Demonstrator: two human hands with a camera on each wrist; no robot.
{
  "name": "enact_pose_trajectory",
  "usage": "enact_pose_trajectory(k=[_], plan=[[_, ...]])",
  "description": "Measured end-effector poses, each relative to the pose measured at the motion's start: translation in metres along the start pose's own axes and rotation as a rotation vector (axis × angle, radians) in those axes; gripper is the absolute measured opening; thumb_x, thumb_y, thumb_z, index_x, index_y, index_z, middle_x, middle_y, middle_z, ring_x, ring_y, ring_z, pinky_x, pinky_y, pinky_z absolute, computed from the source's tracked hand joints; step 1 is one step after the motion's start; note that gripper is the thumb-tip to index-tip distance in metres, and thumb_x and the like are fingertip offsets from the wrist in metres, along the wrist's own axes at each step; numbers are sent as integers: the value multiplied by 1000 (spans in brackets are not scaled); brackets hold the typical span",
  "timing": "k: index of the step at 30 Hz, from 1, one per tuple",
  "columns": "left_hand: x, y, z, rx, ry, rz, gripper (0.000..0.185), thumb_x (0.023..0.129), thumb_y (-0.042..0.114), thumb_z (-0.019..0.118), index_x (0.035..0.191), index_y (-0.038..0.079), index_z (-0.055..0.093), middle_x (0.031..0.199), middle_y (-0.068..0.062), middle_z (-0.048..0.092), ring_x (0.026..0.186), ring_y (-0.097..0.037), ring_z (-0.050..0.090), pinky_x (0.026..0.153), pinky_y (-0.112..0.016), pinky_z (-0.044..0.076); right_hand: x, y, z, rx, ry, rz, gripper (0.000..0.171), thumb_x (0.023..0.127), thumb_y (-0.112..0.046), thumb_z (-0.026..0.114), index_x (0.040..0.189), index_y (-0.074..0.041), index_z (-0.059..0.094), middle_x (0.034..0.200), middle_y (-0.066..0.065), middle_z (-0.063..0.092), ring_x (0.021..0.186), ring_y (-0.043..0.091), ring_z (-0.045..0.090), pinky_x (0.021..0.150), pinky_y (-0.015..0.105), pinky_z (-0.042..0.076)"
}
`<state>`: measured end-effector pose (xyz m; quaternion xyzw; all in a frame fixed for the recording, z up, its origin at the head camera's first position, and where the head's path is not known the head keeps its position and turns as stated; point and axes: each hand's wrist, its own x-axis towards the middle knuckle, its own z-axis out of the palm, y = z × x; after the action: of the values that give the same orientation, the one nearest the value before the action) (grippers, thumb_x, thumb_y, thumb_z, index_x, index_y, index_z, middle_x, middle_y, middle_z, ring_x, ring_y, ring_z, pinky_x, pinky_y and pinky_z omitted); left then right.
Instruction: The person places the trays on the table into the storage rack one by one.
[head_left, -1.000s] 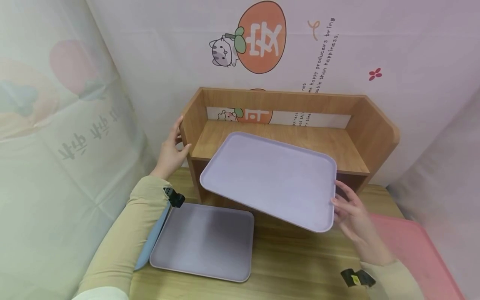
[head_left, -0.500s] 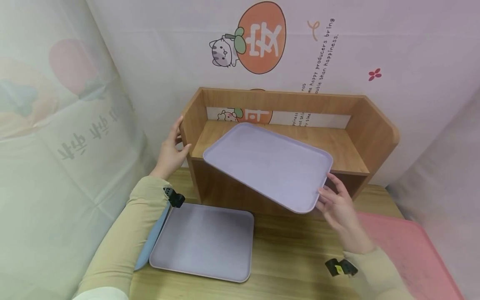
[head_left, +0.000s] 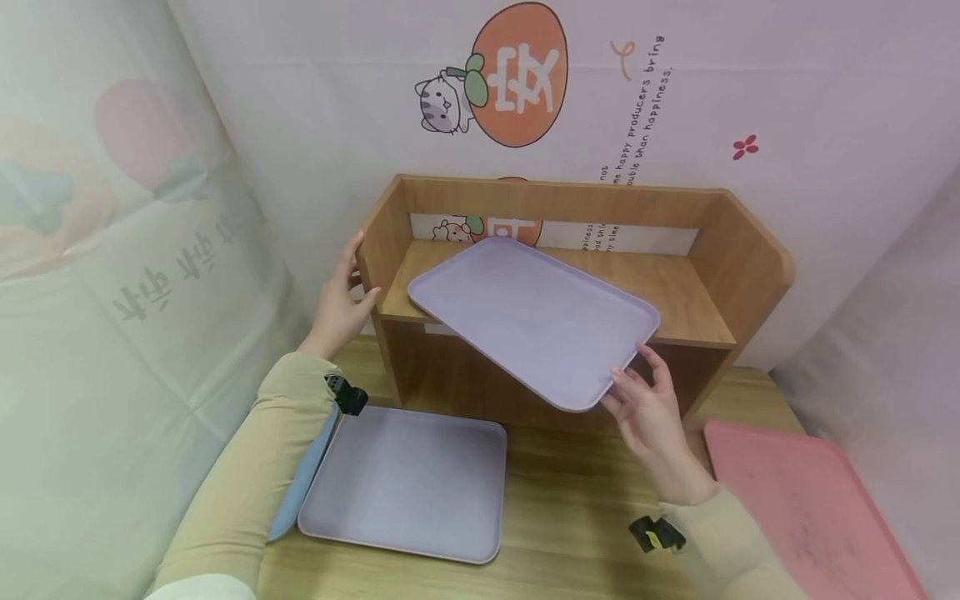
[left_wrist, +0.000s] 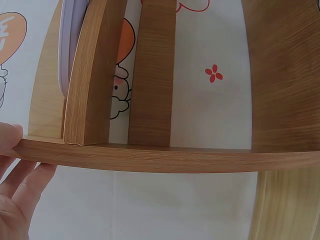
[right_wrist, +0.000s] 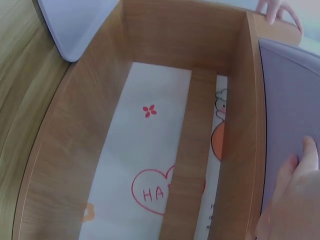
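A lavender rectangular tray (head_left: 532, 325) slants over the upper board of a two-level wooden desk shelf (head_left: 682, 287), its front right corner jutting past the board's front edge. My right hand (head_left: 648, 408) pinches the tray's right short side, thumb on the upper face and fingers underneath. At the shelf's left end, my left hand (head_left: 341, 300) grips the side panel between thumb and fingers; the left wrist view shows this panel edge (left_wrist: 175, 159) with the fingers on its outer face. In the right wrist view the tray (right_wrist: 287, 100) lies along the board's edge.
A second lavender tray (head_left: 408, 483) lies on the wooden table (head_left: 570, 517) in front of the shelf, partly over a blue tray (head_left: 303, 483). To the right is a pink tray (head_left: 802, 492). Printed white cloth (head_left: 315, 125) hangs behind and beside.
The lavender tray has moved back and left, farther over the upper board, and turned so its right end swings left. My right hand moves with it; the left hand stays put.
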<state>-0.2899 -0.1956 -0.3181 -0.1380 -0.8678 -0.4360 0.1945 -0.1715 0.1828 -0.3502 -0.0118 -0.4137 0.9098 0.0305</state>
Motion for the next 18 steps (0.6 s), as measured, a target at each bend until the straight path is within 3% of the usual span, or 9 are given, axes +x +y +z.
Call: enact_pose_trajectory(k=[10,18], plan=[[0,-2,-1,18,4,-8,86,90,2,60,150,39,10,141,-25,41,118,-44,51,86,-56,51,-12,25,26,-107,102,-15,47,91,9,47,118,-26,31,94,-2,55,80,6,63,74,21,57],[0,-1,0,31,3,-11,87,90,2,60,150,39,10,141,-25,42,118,-44,52,86,-56,51,-13,24,26,-143,92,-3,48,94,5,47,123,-28,25,93,-4,58,83,7,64,77,26,57]])
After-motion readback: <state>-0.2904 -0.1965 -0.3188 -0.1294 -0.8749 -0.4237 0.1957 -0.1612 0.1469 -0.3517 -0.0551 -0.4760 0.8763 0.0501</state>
